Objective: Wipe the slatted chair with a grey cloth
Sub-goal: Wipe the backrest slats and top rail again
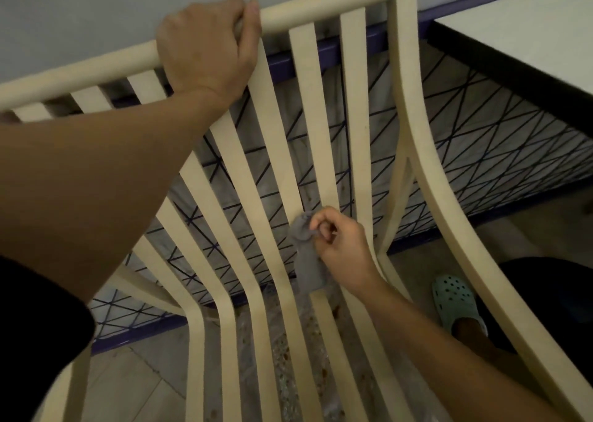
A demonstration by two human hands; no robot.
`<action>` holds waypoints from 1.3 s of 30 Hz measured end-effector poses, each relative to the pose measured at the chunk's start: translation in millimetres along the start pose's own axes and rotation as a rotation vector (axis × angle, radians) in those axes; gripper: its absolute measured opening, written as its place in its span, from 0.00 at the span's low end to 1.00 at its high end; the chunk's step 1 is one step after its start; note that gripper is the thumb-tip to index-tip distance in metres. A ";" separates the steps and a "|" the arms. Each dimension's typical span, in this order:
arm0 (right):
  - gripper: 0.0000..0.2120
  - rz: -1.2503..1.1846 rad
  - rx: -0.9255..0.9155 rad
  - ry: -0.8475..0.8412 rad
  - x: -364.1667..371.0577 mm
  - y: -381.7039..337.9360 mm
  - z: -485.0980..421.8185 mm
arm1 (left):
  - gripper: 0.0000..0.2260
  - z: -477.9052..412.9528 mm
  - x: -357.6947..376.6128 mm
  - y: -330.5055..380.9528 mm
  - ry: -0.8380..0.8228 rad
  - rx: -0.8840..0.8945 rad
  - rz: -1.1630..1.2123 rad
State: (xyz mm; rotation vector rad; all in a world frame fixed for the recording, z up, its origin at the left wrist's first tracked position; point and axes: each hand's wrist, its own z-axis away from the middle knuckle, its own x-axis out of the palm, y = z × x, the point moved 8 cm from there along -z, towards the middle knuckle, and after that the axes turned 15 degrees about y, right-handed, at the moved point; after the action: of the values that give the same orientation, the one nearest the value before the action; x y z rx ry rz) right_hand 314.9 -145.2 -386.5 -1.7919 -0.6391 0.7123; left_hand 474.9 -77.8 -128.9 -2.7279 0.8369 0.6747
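The grey cloth (306, 258) is pinched in the right hand (343, 242) and laid along one slat (321, 171), low on the back of the slatted chair (407, 68), just above the bend into the seat. The top rail (321, 6) is gripped by the left hand (208, 46). Dark wire mesh (481, 126) is seen behind the slats. Since only a corner of cloth is held, it could be dropped through a gap. The slat edges could also be missed.

No words, labels, brands or numbers can be read on the cream slatted chair (357, 101) or the grey cloth (306, 264).
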 end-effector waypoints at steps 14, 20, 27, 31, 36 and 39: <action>0.05 0.236 -0.618 0.262 -45.9 -190.2 -149.4 | 0.25 0.1 -2.0 0.8 -0.008 -0.020 0.071; 0.09 0.217 -0.690 0.235 -35.3 -192.5 -150.9 | 0.13 -20.9 3.0 28.0 -0.135 0.141 0.404; 0.11 0.188 -0.651 0.223 -28.8 -185.2 -146.2 | 0.13 -37.0 8.7 49.8 -0.050 0.184 0.237; 0.11 0.142 -0.620 0.334 -27.4 -168.5 -141.7 | 0.16 -31.5 6.3 58.8 -0.011 0.283 0.188; 0.12 0.181 -0.622 0.341 -20.6 -138.2 -120.4 | 0.23 -26.4 12.6 61.8 -0.005 0.335 0.067; 0.11 0.177 -0.590 0.335 -20.2 -122.1 -109.6 | 0.25 -25.5 13.2 63.1 0.005 0.352 0.031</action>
State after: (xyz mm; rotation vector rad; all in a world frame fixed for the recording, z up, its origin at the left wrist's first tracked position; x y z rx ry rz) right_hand 370.4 -191.9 -238.0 -2.4693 -0.4944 0.3328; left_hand 457.7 -143.9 -117.0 -2.4066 0.9043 0.4729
